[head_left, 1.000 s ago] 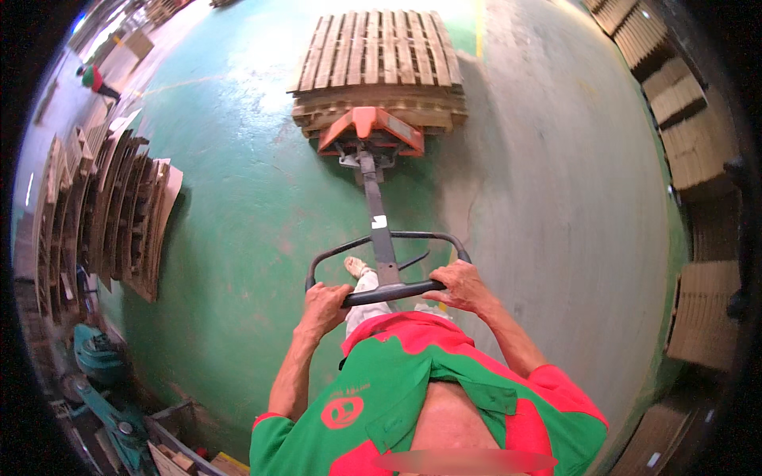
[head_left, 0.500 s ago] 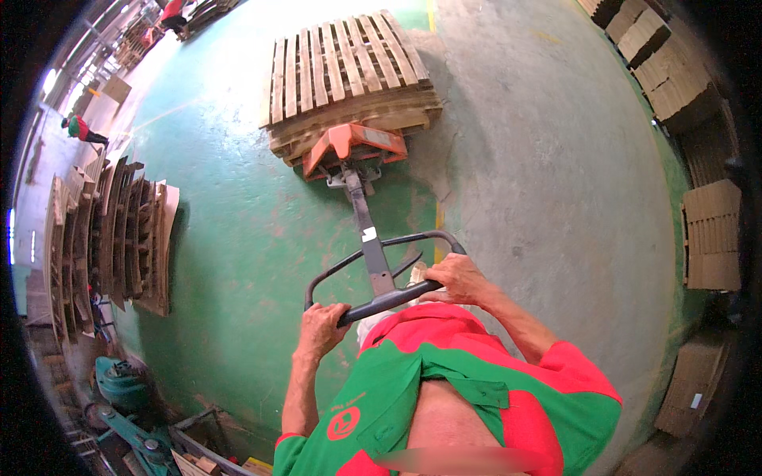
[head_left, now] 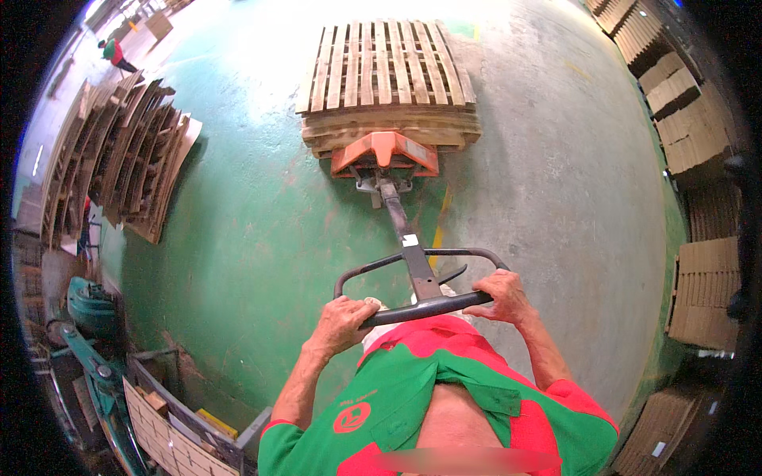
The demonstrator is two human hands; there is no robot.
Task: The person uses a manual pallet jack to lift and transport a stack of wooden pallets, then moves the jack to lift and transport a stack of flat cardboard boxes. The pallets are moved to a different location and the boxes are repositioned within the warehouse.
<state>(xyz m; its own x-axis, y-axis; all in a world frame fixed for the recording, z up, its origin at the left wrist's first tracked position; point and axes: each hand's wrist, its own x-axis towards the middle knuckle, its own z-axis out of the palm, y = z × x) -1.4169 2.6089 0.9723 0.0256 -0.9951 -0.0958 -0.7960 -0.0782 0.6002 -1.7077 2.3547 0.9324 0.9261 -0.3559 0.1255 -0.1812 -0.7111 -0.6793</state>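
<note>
Both my hands grip the black loop handle of an orange pallet jack (head_left: 384, 149). My left hand (head_left: 343, 324) is closed round the left end of the handle's near bar (head_left: 429, 309). Round its right end my right hand (head_left: 505, 295) is closed, close to a small black lever (head_left: 452, 274) under the loop. A dark shaft (head_left: 398, 214) runs from the handle to the jack's orange body. Beyond that body, a stack of slatted wooden pallets (head_left: 389, 67) rests on the jack; its forks are hidden beneath.
Upright wooden panels or pallets (head_left: 127, 151) stand in a leaning row at left. Below them are a green machine (head_left: 99, 349) and a metal-sided bin (head_left: 190, 420). Flat brown cardboard stacks (head_left: 706, 293) line the right side. Another person (head_left: 116, 54) stands far left.
The pallet jack and its load have swung to the right in view and look squarer to me. The left-hand panels and green machine have shifted too. Both hands keep their grip on the handle.
</note>
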